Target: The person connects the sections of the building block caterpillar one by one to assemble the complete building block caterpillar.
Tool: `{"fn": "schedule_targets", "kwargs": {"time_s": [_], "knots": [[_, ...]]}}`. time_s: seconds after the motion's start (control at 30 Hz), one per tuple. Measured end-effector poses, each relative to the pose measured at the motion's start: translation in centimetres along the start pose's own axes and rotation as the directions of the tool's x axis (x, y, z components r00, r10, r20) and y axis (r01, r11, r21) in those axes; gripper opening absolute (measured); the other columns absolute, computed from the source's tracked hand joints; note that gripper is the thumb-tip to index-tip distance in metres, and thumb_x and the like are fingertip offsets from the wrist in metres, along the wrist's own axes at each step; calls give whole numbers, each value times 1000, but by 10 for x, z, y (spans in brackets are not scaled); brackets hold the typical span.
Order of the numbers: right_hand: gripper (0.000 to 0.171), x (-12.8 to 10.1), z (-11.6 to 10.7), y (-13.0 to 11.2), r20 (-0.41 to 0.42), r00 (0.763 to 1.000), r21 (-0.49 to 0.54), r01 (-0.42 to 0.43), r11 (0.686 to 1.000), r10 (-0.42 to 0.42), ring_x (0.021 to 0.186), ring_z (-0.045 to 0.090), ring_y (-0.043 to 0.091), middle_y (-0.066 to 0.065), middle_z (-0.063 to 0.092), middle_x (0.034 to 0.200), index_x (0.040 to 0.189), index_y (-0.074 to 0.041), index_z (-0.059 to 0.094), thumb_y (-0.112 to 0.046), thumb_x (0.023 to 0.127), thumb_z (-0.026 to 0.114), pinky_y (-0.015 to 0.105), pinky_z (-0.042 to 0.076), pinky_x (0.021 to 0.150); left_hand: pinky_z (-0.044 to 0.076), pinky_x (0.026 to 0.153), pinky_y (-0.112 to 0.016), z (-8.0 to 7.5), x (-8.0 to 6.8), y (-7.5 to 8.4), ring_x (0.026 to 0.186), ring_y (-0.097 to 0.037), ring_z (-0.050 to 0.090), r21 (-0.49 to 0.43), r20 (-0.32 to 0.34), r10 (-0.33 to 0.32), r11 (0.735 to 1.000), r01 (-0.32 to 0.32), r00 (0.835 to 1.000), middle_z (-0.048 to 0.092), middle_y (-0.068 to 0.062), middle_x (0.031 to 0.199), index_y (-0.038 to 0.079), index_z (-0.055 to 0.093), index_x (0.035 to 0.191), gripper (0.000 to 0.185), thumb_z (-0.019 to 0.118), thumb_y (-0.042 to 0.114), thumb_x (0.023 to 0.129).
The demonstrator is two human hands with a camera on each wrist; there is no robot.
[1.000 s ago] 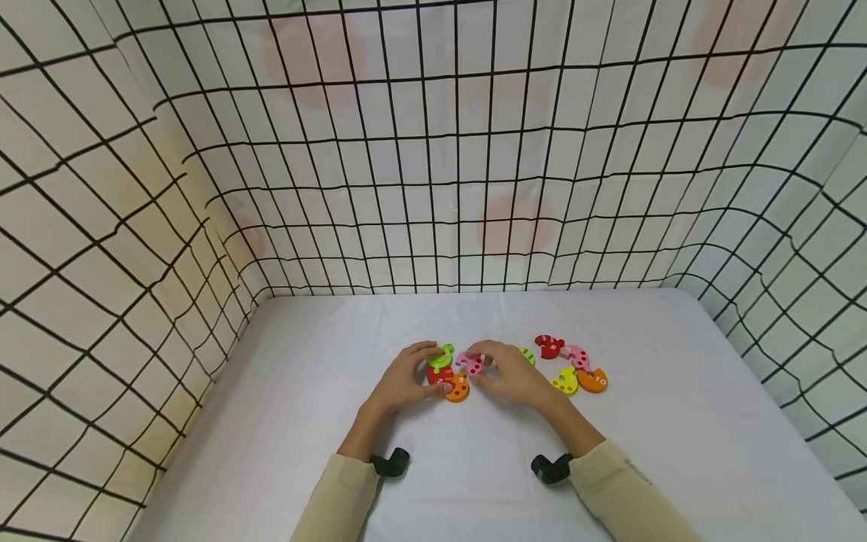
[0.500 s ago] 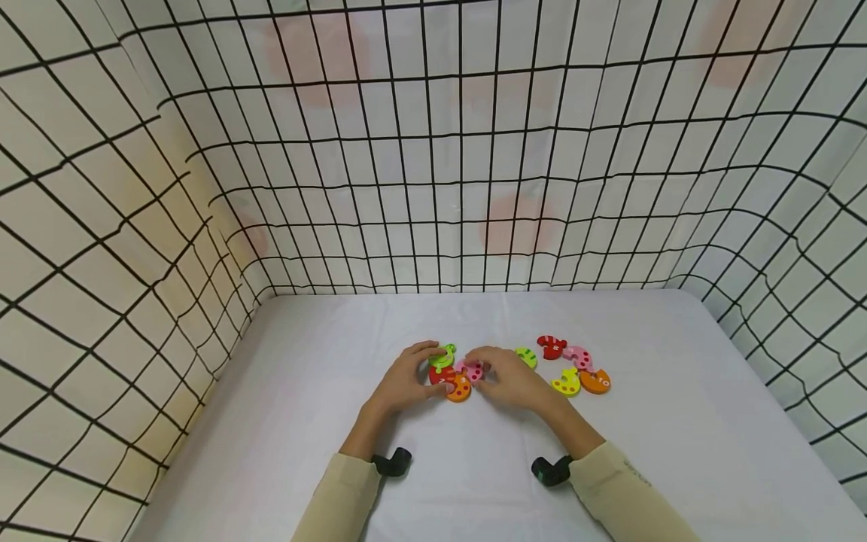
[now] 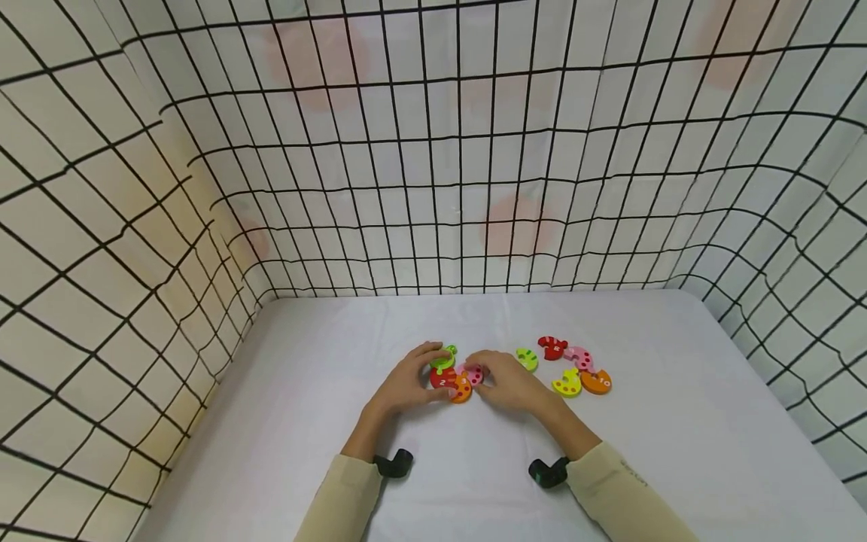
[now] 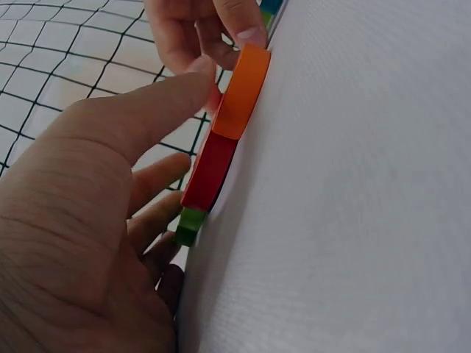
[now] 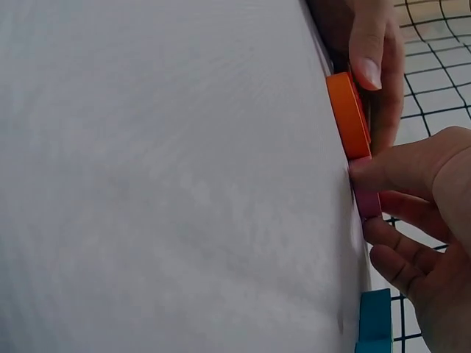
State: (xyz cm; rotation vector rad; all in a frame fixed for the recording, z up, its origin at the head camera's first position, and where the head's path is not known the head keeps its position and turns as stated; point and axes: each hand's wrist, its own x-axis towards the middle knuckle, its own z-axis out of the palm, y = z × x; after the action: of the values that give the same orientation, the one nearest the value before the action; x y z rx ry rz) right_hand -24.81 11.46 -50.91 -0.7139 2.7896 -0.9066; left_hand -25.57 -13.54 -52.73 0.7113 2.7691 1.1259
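Note:
Flat wooden number puzzle pieces lie joined on the white table: a green piece with a small head (image 3: 443, 361), a red piece marked 2 (image 3: 442, 379), an orange piece marked 3 (image 3: 463, 390) and a pink spotted piece (image 3: 476, 374). My left hand (image 3: 405, 382) holds the cluster from the left, thumb at the orange piece (image 4: 244, 94), fingers curved behind the red (image 4: 211, 170) and green (image 4: 190, 225) ones. From the right, my right hand (image 3: 511, 382) pinches the pink piece (image 5: 367, 193) against the orange one's edge. Its fingers partly cover the pink piece.
Right of the hands lie a green striped piece (image 3: 526, 360), a red piece (image 3: 552, 348), a pink spotted piece (image 3: 579, 358), a yellow spotted piece (image 3: 567, 383) and an orange piece marked 10 (image 3: 596, 382). Black-gridded white walls (image 3: 433, 181) enclose the table (image 3: 677, 421).
My right hand has brought the pink piece left and slightly down, up against the orange piece. The left hand stays at the cluster, its thumb shifted slightly so the 2 shows.

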Motion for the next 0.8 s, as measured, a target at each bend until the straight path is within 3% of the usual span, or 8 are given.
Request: {"fn": "schedule_targets", "kwargs": {"time_s": [0.2, 0.53, 0.8], "knots": [[42, -7, -8, 3, -18, 999, 34, -47, 998, 48, 106, 60, 16, -3, 69, 125, 133, -20, 67, -19, 92, 77, 40, 57, 96, 32, 122, -59, 2, 1, 1, 153, -30, 36, 8, 11, 14, 1000, -15, 1000, 46, -3, 160, 21, 63, 142, 65, 82, 42, 83], [37, -24, -36, 31, -97, 992, 37, -72, 997, 75, 105, 61, 22, 4, 68, 121, 128, -15, 68, -25, 93, 76, 42, 58, 90, 32, 121, -61, -1, 0, 2, 152, -32, 34, 13, 28, -17, 1000, 16, 999, 43, -4, 162, 23, 62, 143, 62, 79, 37, 85], [34, -32, -46, 55, -207, 973, 5, -104, 995, 103, 95, 57, 22, 7, 69, 113, 122, -7, 70, -20, 91, 77, 36, 48, 83, 27, 123, -62, -1, 0, 1, 156, -33, 28, 6, 55, -23, 1000, 23, 998, 34, -6, 167, 25, 57, 148, 62, 75, 33, 89]]}}
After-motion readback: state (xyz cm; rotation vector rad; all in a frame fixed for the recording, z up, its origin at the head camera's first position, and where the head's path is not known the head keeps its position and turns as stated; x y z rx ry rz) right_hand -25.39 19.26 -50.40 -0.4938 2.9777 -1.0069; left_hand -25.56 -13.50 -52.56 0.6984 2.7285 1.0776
